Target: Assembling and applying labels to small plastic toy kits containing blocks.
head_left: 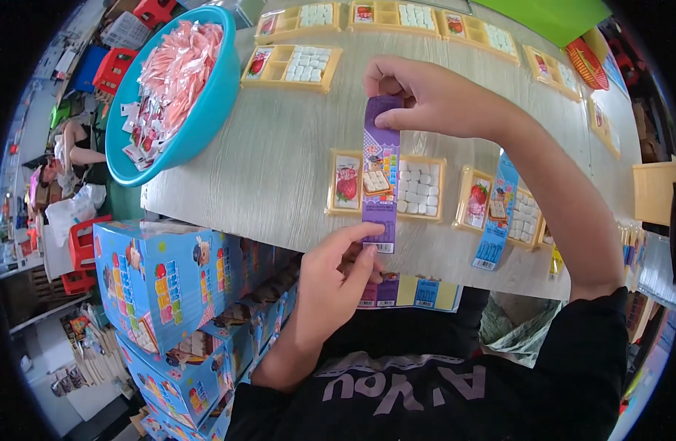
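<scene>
The pale table (279,162) carries a teal tub (198,140) at far left. Nearer the middle, a yellow tray (332,184) lies with its long side running left to right. Two hands stand apart, both clamped on one purple cardboard strip (381,176): the right hand (426,95) pinches its far end, the left hand (334,275) its near end. The strip's long axis runs far to near, crossing the tray between the strawberry packet (347,180) and the white marshmallows (419,187); whether it touches them, I cannot tell. The left fingertips are nearer the tray's edge.
</scene>
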Available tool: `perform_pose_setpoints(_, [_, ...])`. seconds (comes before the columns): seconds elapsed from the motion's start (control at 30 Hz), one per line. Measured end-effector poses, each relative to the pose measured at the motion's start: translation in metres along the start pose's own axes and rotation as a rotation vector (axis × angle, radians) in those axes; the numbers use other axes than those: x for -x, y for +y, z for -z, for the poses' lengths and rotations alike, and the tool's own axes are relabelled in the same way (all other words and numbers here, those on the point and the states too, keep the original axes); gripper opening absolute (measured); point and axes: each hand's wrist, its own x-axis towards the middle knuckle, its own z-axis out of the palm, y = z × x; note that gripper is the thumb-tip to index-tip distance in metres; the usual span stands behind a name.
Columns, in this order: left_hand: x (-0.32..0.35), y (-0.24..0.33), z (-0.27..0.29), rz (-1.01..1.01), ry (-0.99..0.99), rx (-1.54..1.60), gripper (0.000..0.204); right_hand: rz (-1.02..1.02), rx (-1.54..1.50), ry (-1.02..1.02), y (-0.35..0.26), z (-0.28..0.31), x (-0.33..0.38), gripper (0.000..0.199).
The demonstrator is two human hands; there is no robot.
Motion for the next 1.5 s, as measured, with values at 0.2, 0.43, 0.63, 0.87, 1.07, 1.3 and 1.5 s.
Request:
perform_pose_setpoints(0.2, [-0.003,0.010,-0.002,0.131,0.014,0.076,0.025,0.024,0.046,-0.008,0.015,-0.002,-0.006,0.025])
perform_pose_setpoints(0.43, [-0.002,0.010,-0.002,0.136,0.030,0.082,0.026,-0.022,0.075,-0.056,0.009,-0.004,-0.004,0.023])
perform_pose_setpoints(0.63, [-0.004,0.014,-0.002,0.141,0.032,0.022,0.027,-0.087,0.143,-0.054,-0.003,-0.013,0.000,0.037])
perform_pose_setpoints(0.87, [-0.003,0.016,-0.003,0.131,0.035,-0.037,0.026,0.045,0.466,0.069,-0.005,-0.035,0.017,0.086])
perform_pose_setpoints(1.07, [0.006,0.009,0.001,0.152,0.004,0.130,0.027,-0.020,0.499,0.057,-0.009,-0.032,0.023,0.090])
perform_pose_setpoints(1.3, [0.030,-0.001,0.019,0.128,0.002,0.339,0.020,0.039,0.537,0.142,0.014,-0.005,0.029,0.084])
perform_pose_setpoints(1.5, [0.054,-0.119,0.038,-0.215,0.252,-0.202,0.016,-0.170,0.715,0.086,-0.039,-0.006,0.039,0.082])
